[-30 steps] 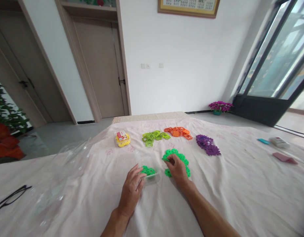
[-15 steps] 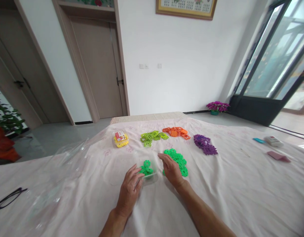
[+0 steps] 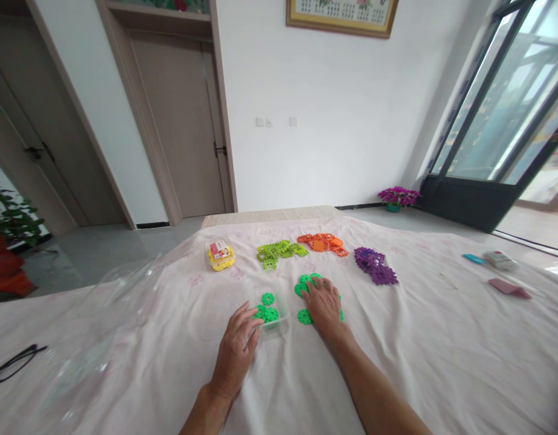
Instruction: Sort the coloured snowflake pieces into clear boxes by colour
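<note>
Left hand: we see the left hand (image 3: 236, 344) at the near left rim of a clear plastic tub (image 3: 279, 330), fingers half-curled, thumb apart; we cannot tell whether they grip it.
Right hand: we find the right hand (image 3: 325, 304) over the green snowflake-disc pile (image 3: 305, 316), right of the tub, fingers bent down, slightly parted; we cannot tell whether they hold a disc.
Tub contents: we note several green discs (image 3: 267, 313) inside.
Far row: we log, left to right, a yellow-filled box (image 3: 221, 260), lime pieces (image 3: 279, 251), orange pieces (image 3: 322, 243), purple pieces (image 3: 376, 266).
</note>
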{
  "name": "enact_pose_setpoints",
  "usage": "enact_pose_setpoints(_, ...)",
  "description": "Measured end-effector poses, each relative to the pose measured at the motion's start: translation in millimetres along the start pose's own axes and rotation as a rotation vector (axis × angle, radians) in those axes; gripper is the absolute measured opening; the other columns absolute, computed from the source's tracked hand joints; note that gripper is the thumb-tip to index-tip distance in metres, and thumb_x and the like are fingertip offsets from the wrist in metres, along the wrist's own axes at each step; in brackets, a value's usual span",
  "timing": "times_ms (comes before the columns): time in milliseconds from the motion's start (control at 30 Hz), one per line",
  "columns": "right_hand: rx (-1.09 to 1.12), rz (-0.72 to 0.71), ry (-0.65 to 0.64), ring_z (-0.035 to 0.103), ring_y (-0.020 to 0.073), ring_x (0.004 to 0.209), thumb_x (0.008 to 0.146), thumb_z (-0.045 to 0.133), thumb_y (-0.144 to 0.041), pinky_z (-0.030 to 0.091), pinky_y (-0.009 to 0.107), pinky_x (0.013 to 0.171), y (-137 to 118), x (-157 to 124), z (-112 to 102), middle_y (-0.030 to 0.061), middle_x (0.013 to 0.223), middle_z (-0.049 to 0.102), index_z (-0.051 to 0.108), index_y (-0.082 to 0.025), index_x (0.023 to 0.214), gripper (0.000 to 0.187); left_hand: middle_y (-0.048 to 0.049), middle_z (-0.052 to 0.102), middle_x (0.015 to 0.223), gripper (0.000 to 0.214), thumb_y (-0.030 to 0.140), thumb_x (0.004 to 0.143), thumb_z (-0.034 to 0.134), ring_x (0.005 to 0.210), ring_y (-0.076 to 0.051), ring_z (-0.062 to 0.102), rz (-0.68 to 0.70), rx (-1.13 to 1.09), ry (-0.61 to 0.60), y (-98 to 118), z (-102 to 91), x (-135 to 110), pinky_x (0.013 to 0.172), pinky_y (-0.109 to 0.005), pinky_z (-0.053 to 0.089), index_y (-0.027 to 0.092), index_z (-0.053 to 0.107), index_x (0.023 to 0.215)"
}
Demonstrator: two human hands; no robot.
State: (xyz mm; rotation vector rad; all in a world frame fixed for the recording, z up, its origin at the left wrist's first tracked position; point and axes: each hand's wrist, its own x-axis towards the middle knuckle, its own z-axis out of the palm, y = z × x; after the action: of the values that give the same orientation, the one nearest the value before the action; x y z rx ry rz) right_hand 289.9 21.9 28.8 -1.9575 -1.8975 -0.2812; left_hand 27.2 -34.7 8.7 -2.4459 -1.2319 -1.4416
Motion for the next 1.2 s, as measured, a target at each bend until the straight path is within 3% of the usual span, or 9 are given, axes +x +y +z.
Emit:
enact_pose_setpoints(300,0.106,-0.004,-0.001,0.045,0.0269,0.118,0.087,0.062,-0.033,0.031,0.038,0.095,6.3,0.8,1.9,0.0049,0.12,0.063,0.066,-0.029,0.111,0.025,-0.0052,0.066,0.118,0.02,0.017,0.092,0.055,0.128,-0.023,0.053,-0.003,-0.002,-0.004,-0.5,0.4,-0.2,0.102,-0.046,0.053,0.026,0.066,0.106)
enact_pose_setpoints(567,0.261,-0.04,-0.004,0.056,0.0217,0.096,0.086,0.062,-0.029,0.036,0.032,0.088,1.8,-1.5,-0.1,0.0028,0.092,0.069,0.069,-0.025,0.087,0.009,-0.0061,0.065,0.118,0.019,0.017,0.093,0.054,0.128,-0.024,0.053,-0.007,-0.006,-0.011,1.3,-1.1,0.4,0.103,-0.046,0.052,0.025,0.065,0.107)
enact_pose_setpoints(800,0.577,0.03,0.193,0.061,0.0193,0.085,0.088,0.056,-0.031,0.047,0.032,0.08,0.5,-0.6,7.4,0.0037,0.091,0.068,0.066,-0.023,0.09,0.014,-0.006,0.066,0.119,0.019,0.017,0.093,0.054,0.128,-0.024,0.053,-0.013,-0.009,-0.01,0.9,-1.3,0.4,0.102,-0.047,0.053,0.025,0.065,0.106)
enact_pose_setpoints(967,0.798,-0.097,0.318,0.062,0.0178,0.078,0.089,0.057,-0.029,0.051,0.03,0.075,-22.7,-5.3,-6.0,0.0042,0.085,0.067,0.066,-0.022,0.089,0.011,-0.0055,0.066,0.119,0.019,0.018,0.092,0.055,0.128,-0.023,0.053,-0.017,-0.004,-0.022,2.0,-3.0,0.7,0.103,-0.046,0.052,0.025,0.066,0.107)
enact_pose_setpoints(1100,0.82,-0.309,0.221,0.064,0.0186,0.101,0.091,0.047,-0.015,0.05,0.032,0.091,-40.4,-10.8,-11.7,0.0064,0.107,0.07,0.067,-0.023,0.106,0.027,-0.0054,0.065,0.121,0.018,0.019,0.093,0.055,0.13,-0.023,0.051,-0.026,-0.009,-0.043,3.0,-3.6,0.8,0.104,-0.046,0.051,0.025,0.066,0.107)
enact_pose_setpoints(1200,0.767,-0.316,0.159,0.063,0.0178,0.108,0.089,0.039,-0.008,0.049,0.033,0.096,-36.7,-9.3,-8.8,0.007,0.116,0.069,0.067,-0.022,0.112,0.039,-0.0055,0.066,0.12,0.018,0.018,0.093,0.055,0.129,-0.023,0.052,-0.023,-0.014,-0.036,2.7,-2.8,0.5,0.104,-0.046,0.051,0.025,0.066,0.106)
